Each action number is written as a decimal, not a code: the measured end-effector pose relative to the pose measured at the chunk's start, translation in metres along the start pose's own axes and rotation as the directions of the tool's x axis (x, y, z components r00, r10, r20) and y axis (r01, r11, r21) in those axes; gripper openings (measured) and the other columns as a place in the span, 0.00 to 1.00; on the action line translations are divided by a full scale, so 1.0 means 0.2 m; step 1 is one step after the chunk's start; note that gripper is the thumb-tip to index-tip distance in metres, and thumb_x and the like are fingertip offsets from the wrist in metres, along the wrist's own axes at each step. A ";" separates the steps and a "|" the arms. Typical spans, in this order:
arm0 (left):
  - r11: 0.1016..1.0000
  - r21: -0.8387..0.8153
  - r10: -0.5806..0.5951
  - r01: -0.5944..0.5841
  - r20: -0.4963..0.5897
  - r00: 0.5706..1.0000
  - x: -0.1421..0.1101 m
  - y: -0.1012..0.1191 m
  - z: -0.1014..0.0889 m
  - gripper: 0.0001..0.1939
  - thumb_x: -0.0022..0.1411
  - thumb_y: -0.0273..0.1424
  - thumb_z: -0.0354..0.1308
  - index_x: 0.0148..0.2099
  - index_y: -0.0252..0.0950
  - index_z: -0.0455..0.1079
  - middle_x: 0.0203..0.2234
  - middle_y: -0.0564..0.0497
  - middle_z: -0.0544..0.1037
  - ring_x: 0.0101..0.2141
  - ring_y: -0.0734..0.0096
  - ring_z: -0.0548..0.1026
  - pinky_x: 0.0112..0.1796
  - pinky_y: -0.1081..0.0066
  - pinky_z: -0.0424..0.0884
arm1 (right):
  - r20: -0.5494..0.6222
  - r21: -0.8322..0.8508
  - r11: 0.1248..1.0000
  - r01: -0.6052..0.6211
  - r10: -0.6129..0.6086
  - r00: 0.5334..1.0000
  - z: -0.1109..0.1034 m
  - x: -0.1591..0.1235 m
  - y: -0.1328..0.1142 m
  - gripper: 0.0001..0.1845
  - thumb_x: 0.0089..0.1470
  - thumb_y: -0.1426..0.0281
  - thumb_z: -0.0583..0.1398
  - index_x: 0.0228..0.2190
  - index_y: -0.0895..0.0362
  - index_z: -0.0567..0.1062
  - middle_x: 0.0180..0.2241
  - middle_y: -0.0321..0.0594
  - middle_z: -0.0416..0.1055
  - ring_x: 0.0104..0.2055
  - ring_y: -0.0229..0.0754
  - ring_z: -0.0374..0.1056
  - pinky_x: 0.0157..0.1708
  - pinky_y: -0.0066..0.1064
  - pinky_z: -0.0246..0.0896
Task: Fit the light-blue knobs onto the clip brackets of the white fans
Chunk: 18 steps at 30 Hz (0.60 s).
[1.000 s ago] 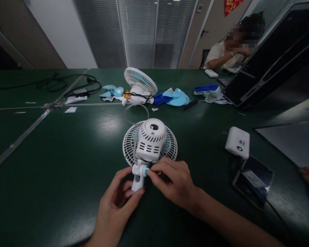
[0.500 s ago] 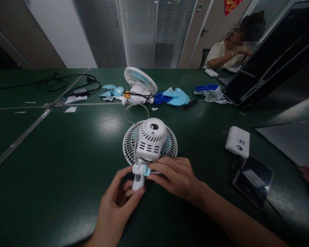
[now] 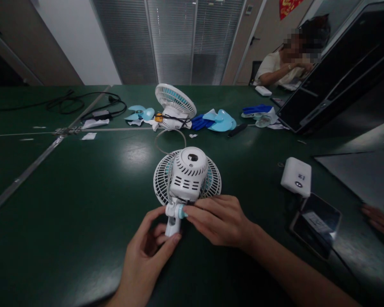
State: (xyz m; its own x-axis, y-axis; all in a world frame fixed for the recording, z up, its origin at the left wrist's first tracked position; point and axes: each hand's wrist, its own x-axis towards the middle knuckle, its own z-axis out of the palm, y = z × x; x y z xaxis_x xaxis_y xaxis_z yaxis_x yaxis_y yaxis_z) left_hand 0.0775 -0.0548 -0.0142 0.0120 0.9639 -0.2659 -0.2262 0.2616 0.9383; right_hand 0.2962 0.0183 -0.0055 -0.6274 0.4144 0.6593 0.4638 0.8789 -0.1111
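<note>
A small white fan (image 3: 186, 175) lies face down on the green table, its slotted motor housing upward and its grille against the tabletop. My left hand (image 3: 150, 245) is closed around the white neck (image 3: 173, 226) at the fan's near end, thumb on one side and fingers on the other. On the right side of that joint sits a light blue knob (image 3: 181, 211). The fingers of my right hand (image 3: 219, 217) are pinched at this knob. A thin grey cord (image 3: 171, 131) loops out behind the fan.
Farther back lie a second fan (image 3: 174, 104), light blue fan blades (image 3: 220, 120), gloves (image 3: 259, 111) and black cables (image 3: 73, 100). At right are a white power bank (image 3: 296, 175), a phone (image 3: 316, 226) and another person's hand (image 3: 380, 219). A person (image 3: 280, 68) sits beyond the table.
My right fingers have shifted slightly at the blue knob, and more of it shows. My left hand and the fan stay put. The other person's hand at right has moved farther into view.
</note>
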 end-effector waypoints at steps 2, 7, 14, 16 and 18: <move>1.000 0.000 0.006 -0.006 -0.008 1.000 0.00 0.00 0.00 0.28 0.57 0.35 0.72 0.57 0.39 0.67 0.33 0.53 0.84 0.36 0.73 0.81 0.41 0.79 0.76 | -0.014 -0.006 1.000 -0.026 0.026 1.000 0.01 0.01 -0.01 0.15 0.62 0.70 0.64 0.50 0.57 0.74 0.38 0.35 0.78 0.35 0.35 0.74 0.33 0.29 0.64; 1.000 0.018 0.003 -0.003 -0.016 1.000 0.01 0.01 0.01 0.27 0.55 0.35 0.73 0.55 0.39 0.68 0.31 0.52 0.84 0.34 0.71 0.82 0.38 0.78 0.77 | -0.008 0.151 0.958 -0.244 0.248 0.969 0.06 0.04 -0.08 0.07 0.66 0.69 0.59 0.35 0.56 0.76 0.28 0.32 0.75 0.27 0.33 0.69 0.28 0.29 0.58; 1.000 0.015 0.017 -0.017 -0.030 0.999 -0.01 0.01 0.01 0.26 0.56 0.34 0.72 0.55 0.40 0.70 0.31 0.52 0.84 0.32 0.72 0.81 0.37 0.77 0.77 | -0.030 0.175 0.944 -0.278 0.288 0.957 0.05 0.03 -0.09 0.04 0.63 0.72 0.59 0.40 0.56 0.74 0.30 0.34 0.75 0.27 0.34 0.69 0.27 0.28 0.60; 1.000 0.017 0.016 -0.016 -0.026 1.000 -0.01 0.01 0.01 0.26 0.56 0.34 0.72 0.55 0.40 0.69 0.31 0.52 0.84 0.33 0.71 0.81 0.38 0.77 0.77 | -0.017 0.073 0.992 -0.107 0.109 0.994 0.02 0.01 -0.05 0.14 0.61 0.73 0.60 0.49 0.56 0.73 0.36 0.36 0.78 0.31 0.36 0.72 0.30 0.30 0.63; 1.000 0.025 0.011 -0.011 -0.020 1.000 -0.01 0.01 0.01 0.26 0.57 0.34 0.72 0.56 0.41 0.69 0.31 0.53 0.84 0.34 0.70 0.82 0.38 0.78 0.77 | 0.028 0.006 1.000 0.008 -0.008 1.000 0.00 0.00 -0.02 0.18 0.62 0.72 0.60 0.53 0.56 0.72 0.39 0.37 0.78 0.34 0.36 0.73 0.31 0.31 0.64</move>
State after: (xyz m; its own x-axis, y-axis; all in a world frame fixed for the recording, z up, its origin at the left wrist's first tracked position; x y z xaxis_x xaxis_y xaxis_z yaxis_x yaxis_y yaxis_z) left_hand 0.0781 -0.0563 -0.0109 -0.0101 0.9656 -0.2597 -0.2021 0.2524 0.9463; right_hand 0.2944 0.0155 -0.0060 -0.6485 0.4138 0.6389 0.4551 0.8836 -0.1103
